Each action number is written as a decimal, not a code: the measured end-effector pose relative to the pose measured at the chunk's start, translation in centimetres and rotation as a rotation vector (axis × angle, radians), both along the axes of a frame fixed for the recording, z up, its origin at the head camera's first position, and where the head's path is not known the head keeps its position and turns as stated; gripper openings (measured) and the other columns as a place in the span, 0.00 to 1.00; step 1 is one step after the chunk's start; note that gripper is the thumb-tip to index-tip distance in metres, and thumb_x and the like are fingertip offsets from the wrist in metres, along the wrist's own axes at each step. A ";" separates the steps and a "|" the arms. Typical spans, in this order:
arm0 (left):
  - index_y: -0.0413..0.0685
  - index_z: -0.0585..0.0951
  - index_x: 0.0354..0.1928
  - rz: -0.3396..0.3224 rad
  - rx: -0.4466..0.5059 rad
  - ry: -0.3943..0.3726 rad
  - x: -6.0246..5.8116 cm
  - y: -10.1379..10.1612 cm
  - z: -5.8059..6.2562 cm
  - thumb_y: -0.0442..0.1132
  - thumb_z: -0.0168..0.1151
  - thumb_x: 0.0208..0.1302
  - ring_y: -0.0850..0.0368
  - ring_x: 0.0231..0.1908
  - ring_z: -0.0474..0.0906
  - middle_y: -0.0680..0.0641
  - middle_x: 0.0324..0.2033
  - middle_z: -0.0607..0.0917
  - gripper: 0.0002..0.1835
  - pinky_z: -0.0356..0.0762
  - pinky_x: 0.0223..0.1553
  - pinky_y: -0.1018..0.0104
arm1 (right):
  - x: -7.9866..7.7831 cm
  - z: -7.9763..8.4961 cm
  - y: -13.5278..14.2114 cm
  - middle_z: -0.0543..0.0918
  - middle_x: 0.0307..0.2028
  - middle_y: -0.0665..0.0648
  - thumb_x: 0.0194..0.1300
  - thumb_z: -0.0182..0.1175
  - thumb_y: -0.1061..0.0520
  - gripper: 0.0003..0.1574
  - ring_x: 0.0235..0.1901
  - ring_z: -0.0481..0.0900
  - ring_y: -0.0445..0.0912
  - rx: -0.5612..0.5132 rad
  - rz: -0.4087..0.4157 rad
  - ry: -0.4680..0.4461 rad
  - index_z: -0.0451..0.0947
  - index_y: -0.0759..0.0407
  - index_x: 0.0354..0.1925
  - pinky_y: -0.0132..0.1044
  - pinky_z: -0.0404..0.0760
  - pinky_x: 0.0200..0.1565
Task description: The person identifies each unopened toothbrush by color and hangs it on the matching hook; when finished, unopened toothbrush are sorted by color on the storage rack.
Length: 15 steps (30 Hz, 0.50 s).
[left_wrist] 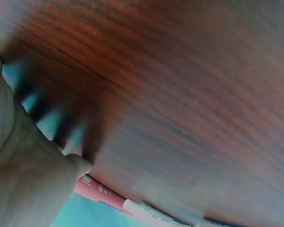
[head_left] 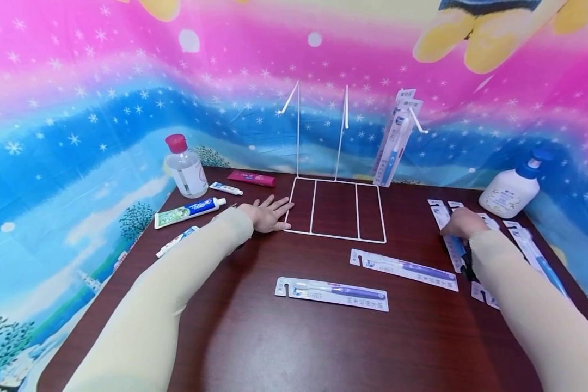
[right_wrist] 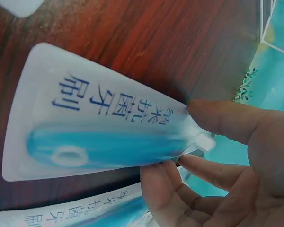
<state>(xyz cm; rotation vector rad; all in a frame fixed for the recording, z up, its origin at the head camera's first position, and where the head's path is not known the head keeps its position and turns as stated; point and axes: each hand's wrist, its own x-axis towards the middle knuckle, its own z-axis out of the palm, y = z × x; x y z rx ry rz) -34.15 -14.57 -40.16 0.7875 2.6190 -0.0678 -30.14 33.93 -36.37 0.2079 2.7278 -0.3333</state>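
Observation:
My left hand (head_left: 267,215) lies with spread, straight fingers at the left side of a white wire rack (head_left: 298,130), fingertips touching its base. On the right, my right hand (head_left: 463,223) pinches a packaged toothbrush (right_wrist: 99,123) with a blue handle between thumb and fingers. In the right wrist view another packaged toothbrush (right_wrist: 90,210) lies just beside it. Packaged toothbrushes (head_left: 394,147) hang from the rack's right hook; its other two hooks carry nothing. Two purple-handled packaged toothbrushes lie on the table, one nearer the rack (head_left: 404,269) and one in front (head_left: 332,294).
At the left stand a clear bottle (head_left: 188,177) with a red cap, a green-and-blue toothpaste tube (head_left: 188,212), a small white tube (head_left: 226,188) and a pink tube (head_left: 251,178). A white pump bottle (head_left: 510,190) and another packaged toothbrush (head_left: 536,253) are at the right edge.

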 end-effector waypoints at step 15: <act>0.62 0.36 0.72 -0.001 -0.001 -0.011 -1.2 -0.2 -1.3 0.69 0.34 0.63 0.41 0.68 0.30 0.52 0.71 0.34 0.42 0.39 0.61 0.37 | 0.4 2.0 1.4 0.70 0.45 0.77 0.61 0.55 0.49 0.40 0.38 0.76 0.61 -0.295 -0.101 0.070 0.56 0.79 0.57 0.50 0.78 0.34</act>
